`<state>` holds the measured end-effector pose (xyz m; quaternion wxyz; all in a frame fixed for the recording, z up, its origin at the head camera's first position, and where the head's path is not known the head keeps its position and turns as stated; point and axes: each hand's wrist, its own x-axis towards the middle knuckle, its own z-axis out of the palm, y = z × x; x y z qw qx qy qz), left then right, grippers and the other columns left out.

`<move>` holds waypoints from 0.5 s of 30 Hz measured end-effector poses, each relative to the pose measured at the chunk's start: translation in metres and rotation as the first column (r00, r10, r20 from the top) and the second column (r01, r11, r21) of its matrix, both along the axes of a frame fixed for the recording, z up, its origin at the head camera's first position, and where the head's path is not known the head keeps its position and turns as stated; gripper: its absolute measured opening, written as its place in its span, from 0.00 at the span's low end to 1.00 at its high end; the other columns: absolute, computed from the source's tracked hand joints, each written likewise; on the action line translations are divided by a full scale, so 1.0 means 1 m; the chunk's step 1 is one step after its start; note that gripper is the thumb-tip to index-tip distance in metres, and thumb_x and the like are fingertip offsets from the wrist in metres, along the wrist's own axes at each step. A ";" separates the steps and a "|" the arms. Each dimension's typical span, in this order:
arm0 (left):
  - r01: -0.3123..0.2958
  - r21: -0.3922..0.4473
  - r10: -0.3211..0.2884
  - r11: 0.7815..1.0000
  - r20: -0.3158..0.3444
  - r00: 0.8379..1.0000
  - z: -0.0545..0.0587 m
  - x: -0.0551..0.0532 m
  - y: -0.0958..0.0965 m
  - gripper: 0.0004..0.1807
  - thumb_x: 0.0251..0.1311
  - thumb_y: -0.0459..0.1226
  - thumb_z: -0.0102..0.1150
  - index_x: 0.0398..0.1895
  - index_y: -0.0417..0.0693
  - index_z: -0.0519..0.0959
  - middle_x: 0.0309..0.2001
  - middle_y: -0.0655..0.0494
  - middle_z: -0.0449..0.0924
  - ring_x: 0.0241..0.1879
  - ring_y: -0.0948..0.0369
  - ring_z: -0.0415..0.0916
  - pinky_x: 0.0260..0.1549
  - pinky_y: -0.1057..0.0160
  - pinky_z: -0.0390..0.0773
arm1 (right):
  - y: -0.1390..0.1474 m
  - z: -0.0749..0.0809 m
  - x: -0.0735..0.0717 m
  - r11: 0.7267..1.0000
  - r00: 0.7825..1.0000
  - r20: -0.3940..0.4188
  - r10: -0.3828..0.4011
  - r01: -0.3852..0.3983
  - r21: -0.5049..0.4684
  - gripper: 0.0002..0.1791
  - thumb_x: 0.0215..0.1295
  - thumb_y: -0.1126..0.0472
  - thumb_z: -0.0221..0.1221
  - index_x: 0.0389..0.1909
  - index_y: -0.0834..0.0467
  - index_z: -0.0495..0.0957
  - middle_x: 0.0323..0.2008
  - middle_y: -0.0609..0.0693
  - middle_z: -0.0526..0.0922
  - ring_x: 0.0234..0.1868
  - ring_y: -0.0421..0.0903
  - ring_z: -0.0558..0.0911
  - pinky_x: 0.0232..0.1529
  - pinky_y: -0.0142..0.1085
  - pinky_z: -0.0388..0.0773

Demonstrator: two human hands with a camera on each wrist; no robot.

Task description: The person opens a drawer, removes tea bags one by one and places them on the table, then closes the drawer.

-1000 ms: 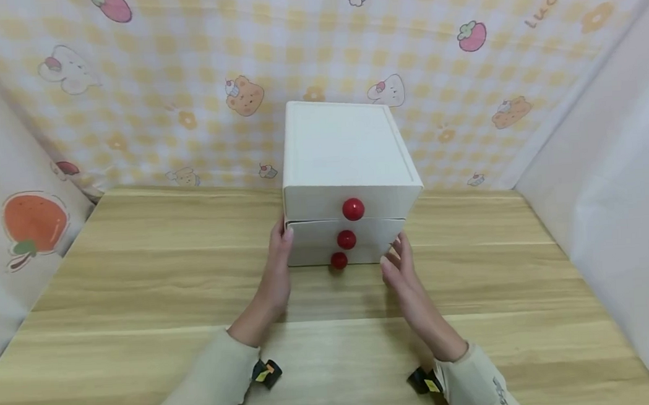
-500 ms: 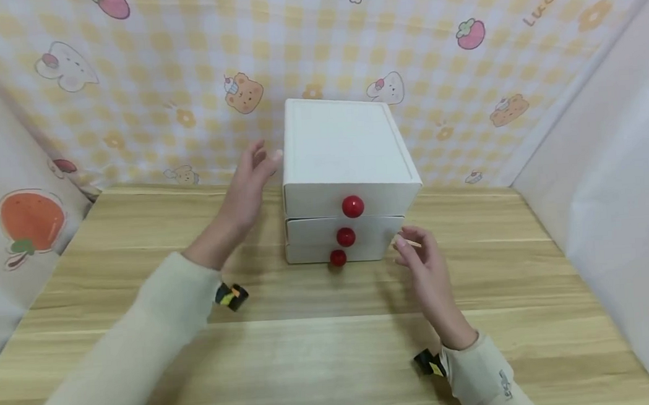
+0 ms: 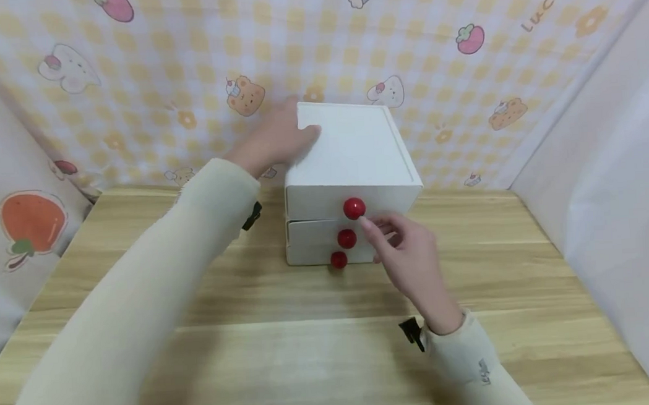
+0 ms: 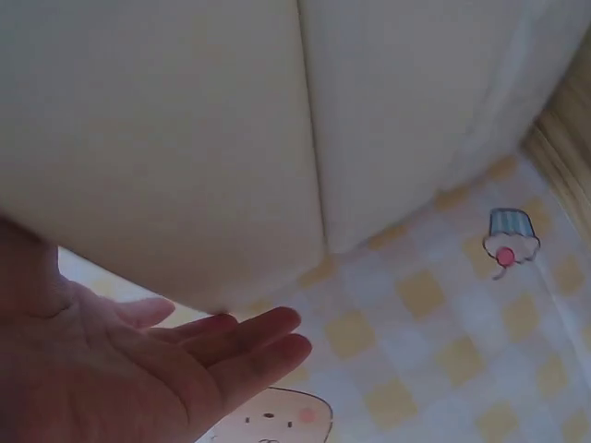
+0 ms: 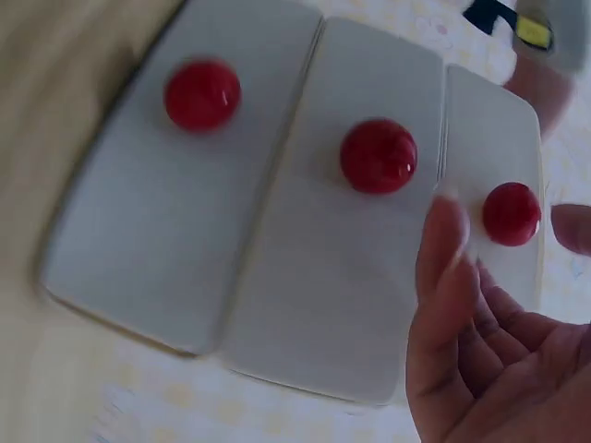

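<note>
A white chest of drawers (image 3: 362,147) stands on the table, its three fronts each bearing a red ball knob. My left hand (image 3: 278,137) lies at its upper back left edge, thumb over the top; in the left wrist view the fingers of that left hand (image 4: 175,360) extend straight along the back corner. My right hand (image 3: 411,259) is at the top knob (image 3: 354,209). In the right wrist view, thumb and fingers stand either side of that top knob (image 5: 511,213), apparently with a gap. The middle knob (image 3: 347,239) and bottom knob (image 3: 338,260) are untouched.
The wooden tabletop (image 3: 312,364) spreads in front and to both sides of the chest. Behind hangs a yellow checked cloth (image 3: 182,62) with cartoon prints, close to the chest's back. White cloth (image 3: 629,165) closes off the right side.
My left hand has gone from the chest's lower left side up to its top back edge. From the lower right side, my right hand has moved up and left to the top knob.
</note>
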<state>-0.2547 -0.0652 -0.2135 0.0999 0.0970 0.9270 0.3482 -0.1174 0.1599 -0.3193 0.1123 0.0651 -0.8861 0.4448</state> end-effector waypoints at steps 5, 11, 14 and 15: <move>-0.013 -0.090 0.023 0.996 0.114 0.993 -0.001 -0.009 0.002 0.43 0.77 0.57 0.30 0.80 0.60 0.20 0.83 0.54 0.38 0.71 0.50 0.62 0.72 0.50 0.66 | -0.018 0.004 -0.005 0.963 0.975 -0.217 -0.043 0.098 0.251 0.21 0.60 0.38 0.68 0.35 0.53 0.84 0.26 0.46 0.87 0.26 0.41 0.85 0.27 0.34 0.82; -0.069 -0.045 0.077 0.997 0.205 0.976 -0.006 -0.019 0.005 0.40 0.76 0.60 0.25 0.76 0.72 0.15 0.71 0.48 0.64 0.31 0.56 0.67 0.26 0.61 0.75 | -0.030 0.009 -0.009 0.906 0.946 -0.319 -0.051 0.178 0.384 0.23 0.59 0.38 0.69 0.26 0.54 0.78 0.21 0.48 0.84 0.22 0.43 0.80 0.21 0.33 0.73; -0.092 -0.016 0.093 0.996 0.217 0.972 -0.007 -0.019 0.007 0.37 0.78 0.57 0.24 0.77 0.73 0.17 0.82 0.52 0.46 0.37 0.53 0.75 0.29 0.57 0.83 | -0.035 0.010 -0.009 0.865 0.928 -0.368 -0.050 0.225 0.449 0.24 0.65 0.40 0.64 0.23 0.55 0.75 0.15 0.48 0.77 0.16 0.43 0.73 0.15 0.31 0.64; -0.093 -0.007 0.093 0.996 0.216 0.972 -0.007 -0.019 0.007 0.36 0.79 0.55 0.23 0.78 0.73 0.18 0.84 0.55 0.38 0.40 0.52 0.77 0.32 0.55 0.86 | -0.036 0.010 -0.008 0.849 0.922 -0.384 -0.050 0.242 0.469 0.24 0.67 0.40 0.63 0.22 0.56 0.74 0.14 0.48 0.75 0.14 0.43 0.70 0.14 0.31 0.61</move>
